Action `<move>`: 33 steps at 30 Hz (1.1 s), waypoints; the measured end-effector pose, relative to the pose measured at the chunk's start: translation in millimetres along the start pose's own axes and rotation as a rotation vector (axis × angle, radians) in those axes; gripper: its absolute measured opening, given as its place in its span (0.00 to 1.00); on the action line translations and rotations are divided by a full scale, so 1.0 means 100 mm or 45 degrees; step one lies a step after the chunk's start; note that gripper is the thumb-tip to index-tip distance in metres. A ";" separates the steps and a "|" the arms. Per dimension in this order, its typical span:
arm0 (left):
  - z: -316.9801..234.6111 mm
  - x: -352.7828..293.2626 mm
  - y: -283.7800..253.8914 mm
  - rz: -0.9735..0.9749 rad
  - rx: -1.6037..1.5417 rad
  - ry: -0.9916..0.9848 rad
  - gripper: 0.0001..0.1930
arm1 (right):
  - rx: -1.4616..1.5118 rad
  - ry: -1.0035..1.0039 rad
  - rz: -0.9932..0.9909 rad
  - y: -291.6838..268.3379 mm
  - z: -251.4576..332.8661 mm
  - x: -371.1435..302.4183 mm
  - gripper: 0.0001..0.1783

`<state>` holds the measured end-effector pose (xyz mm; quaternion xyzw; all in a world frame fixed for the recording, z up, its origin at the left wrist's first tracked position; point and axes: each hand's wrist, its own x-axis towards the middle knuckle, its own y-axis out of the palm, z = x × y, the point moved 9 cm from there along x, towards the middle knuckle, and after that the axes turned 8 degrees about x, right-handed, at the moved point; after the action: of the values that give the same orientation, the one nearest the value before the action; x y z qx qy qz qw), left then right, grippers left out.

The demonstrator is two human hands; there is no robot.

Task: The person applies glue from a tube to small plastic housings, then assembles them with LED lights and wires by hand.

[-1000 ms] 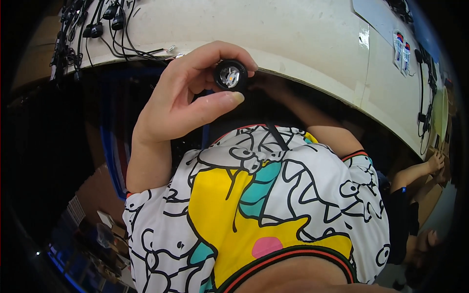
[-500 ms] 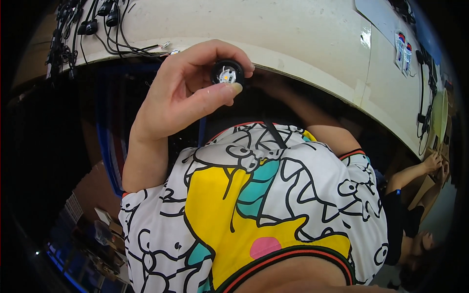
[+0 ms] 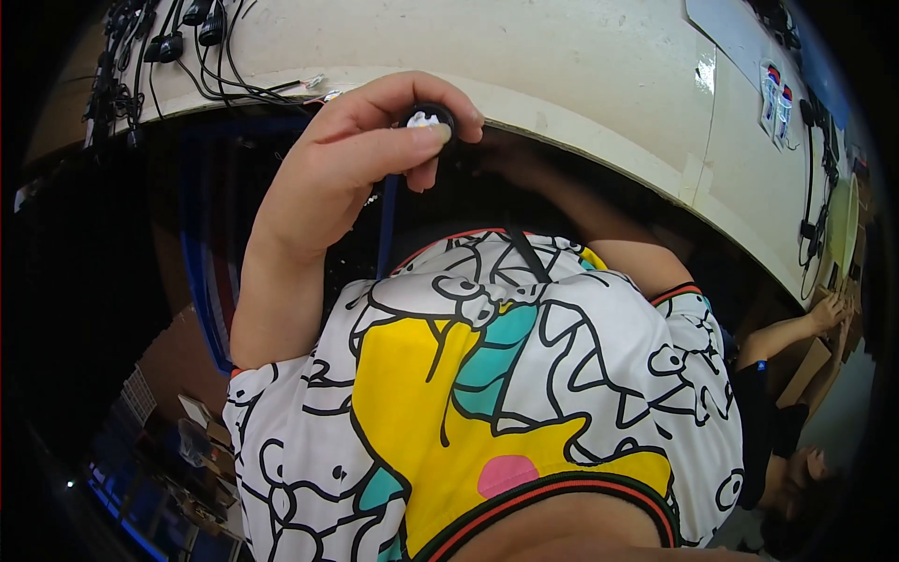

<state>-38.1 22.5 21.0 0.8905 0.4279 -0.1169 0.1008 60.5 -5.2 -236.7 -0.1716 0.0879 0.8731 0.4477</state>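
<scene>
My left hand (image 3: 361, 140) is raised at the front edge of the worktable, fingers curled round a small black round LED lamp head (image 3: 442, 116). Its open face shows a white inner piece, and my thumb presses across the lower part of it. My right hand (image 3: 506, 161) is low in the dark beneath the table edge. Shadow hides its fingers and anything they might hold.
The pale worktable (image 3: 562, 70) curves across the top. Black lamp heads with cables (image 3: 211, 28) lie at its left, two small carded packs (image 3: 775, 101) at its right. A blue-edged crate (image 3: 208, 281) stands below. At far right are another person's hands (image 3: 829, 314).
My left hand has risen slightly and tilted the lamp head. My thumb now lies over its face, where the yellow LED chip showed before. My right hand stays about where it was.
</scene>
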 end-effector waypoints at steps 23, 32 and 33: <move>0.02 -0.04 -0.07 -0.072 -0.236 0.076 0.19 | 0.124 0.172 0.055 0.14 0.27 -0.08 0.13; -0.10 -0.13 -0.05 -0.133 0.374 0.244 0.24 | -0.037 0.042 -0.037 0.00 0.31 -0.08 0.18; -0.10 -0.13 -0.02 -0.085 0.413 0.189 0.24 | -0.072 0.102 -0.023 0.00 0.28 -0.08 0.18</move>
<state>-46.4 16.8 33.9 0.8865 0.4392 -0.1216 -0.0799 59.0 -2.9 -207.9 -0.2197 0.0795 0.8636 0.4467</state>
